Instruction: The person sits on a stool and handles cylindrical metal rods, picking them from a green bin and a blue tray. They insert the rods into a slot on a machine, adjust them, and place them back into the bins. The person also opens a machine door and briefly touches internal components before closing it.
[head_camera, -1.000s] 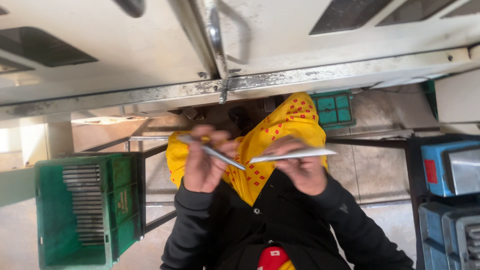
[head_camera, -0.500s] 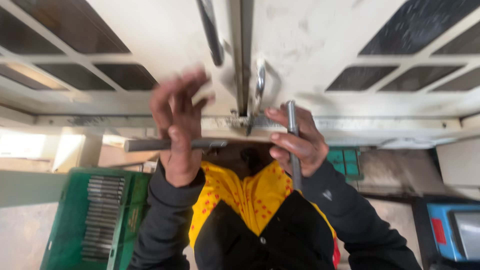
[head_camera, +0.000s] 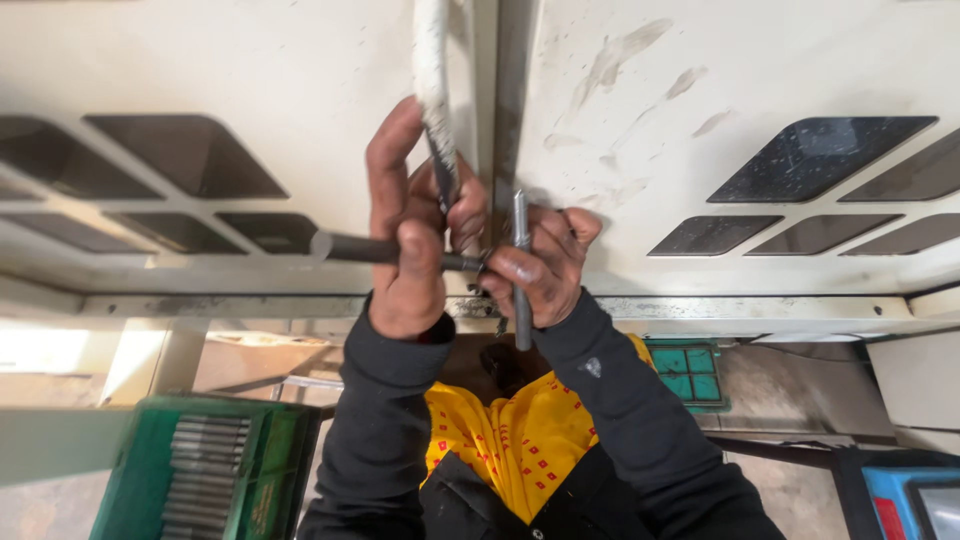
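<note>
My left hand (head_camera: 405, 250) is closed around a dark metal rod (head_camera: 350, 247) that lies crosswise, its fingers also wrapping the lower end of a white door bar (head_camera: 432, 80). My right hand (head_camera: 545, 268) grips a thin silver rod (head_camera: 521, 215) held upright, right beside the left hand. Both hands meet at the seam (head_camera: 497, 120) between two white metal doors. Black sleeves and a yellow patterned cloth (head_camera: 510, 440) fill the space below the hands.
The white doors (head_camera: 700, 80) carry dark slanted window panels (head_camera: 820, 155). A green crate (head_camera: 200, 470) holding several metal rods stands at lower left. A small green crate (head_camera: 690, 372) sits past my right arm, and a blue box (head_camera: 910, 500) is at lower right.
My hands have come together at the door seam. The left hand, open half a second ago, has closed on the dark rod and the white bar. The view has moved closer to the doors.
</note>
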